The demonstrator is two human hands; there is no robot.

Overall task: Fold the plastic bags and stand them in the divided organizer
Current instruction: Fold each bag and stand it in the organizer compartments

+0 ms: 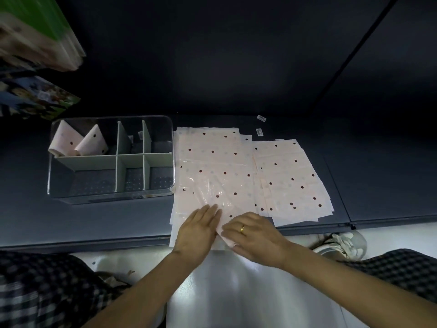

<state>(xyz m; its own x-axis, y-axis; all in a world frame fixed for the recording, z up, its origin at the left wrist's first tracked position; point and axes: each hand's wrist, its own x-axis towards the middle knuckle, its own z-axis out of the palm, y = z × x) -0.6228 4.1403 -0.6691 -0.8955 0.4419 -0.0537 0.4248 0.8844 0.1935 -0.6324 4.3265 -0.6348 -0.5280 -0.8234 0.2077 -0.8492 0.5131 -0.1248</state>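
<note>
A pile of pale pink plastic bags with dark dots (212,166) lies flat on the dark shelf. Its near edge hangs over the shelf's front. My left hand (197,229) presses flat on the near part of the top bag, fingers straight. My right hand (251,235), with a gold ring, lies across the bag's near right corner, where a fold crease runs; its fingertips touch the plastic. A clear divided organizer (111,197) stands to the left of the pile. Two folded bags (78,140) stand in its back left compartment.
A second spread of dotted bags (293,181) lies to the right of the pile. Two small white labels (260,125) lie behind it. Packaged goods (35,67) hang at the upper left. A shoe (338,245) sits on the floor at the right.
</note>
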